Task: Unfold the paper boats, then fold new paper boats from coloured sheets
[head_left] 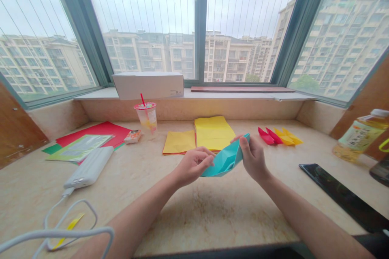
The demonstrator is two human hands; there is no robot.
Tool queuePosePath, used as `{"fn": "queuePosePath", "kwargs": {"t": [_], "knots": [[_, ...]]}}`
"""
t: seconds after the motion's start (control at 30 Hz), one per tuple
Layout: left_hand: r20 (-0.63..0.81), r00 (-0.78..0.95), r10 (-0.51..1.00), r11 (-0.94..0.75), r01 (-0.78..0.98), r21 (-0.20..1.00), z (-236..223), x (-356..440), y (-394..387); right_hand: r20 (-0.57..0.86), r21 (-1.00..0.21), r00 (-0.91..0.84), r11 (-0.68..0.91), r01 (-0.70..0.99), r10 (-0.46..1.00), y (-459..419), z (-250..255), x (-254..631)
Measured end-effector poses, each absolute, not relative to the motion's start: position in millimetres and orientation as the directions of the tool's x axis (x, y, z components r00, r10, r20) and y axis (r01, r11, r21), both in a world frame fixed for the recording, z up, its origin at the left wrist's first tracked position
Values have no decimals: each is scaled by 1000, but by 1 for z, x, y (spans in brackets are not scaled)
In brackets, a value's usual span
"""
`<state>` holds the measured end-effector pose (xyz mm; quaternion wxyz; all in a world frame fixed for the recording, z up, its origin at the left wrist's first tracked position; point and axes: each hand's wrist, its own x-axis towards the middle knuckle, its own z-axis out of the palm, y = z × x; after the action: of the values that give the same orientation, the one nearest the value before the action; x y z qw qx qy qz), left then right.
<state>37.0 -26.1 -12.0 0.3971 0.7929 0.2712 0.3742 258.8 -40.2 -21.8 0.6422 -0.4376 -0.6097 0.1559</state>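
One sheet of folded teal paper is held up between your left hand and your right hand, above the pale stone worktop. Your left hand curls its fingers over the paper's left end, and your right hand pinches the raised right corner between thumb and fingers; neither hand is spread. The paper should weigh almost nothing and feel thin and springy, firmer along its creases but soft across the flat panels, so a hard squeeze could crush it. Take hold along a thick folded edge or at a corner where the layers stack. It looks shallow and boat-like, with angular facets and crisp creases. Beyond it lie a stack of yellow paper, small folded red and yellow paper pieces, and a clear plastic cup with a red straw.
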Motion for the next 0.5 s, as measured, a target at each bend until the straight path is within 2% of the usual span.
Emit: {"fn": "queuePosePath", "kwargs": {"t": [0.13, 0.23, 0.37, 0.5], "knots": [[273, 510, 816, -413, 185, 892, -18, 41, -24, 642, -735, 40, 599, 317, 766, -45, -27, 253], [230, 544, 807, -393, 204, 897, -20, 45, -26, 649, -719, -47, 632, 290, 760, -48, -29, 250], [165, 621, 766, -384, 238, 892, -22, 49, -30, 673, -698, -80, 668, 260, 735, -49, -28, 250], [176, 582, 794, -374, 239, 896, -24, 52, -34, 699, -674, -91, 696, 248, 709, -49, -29, 249]]}}
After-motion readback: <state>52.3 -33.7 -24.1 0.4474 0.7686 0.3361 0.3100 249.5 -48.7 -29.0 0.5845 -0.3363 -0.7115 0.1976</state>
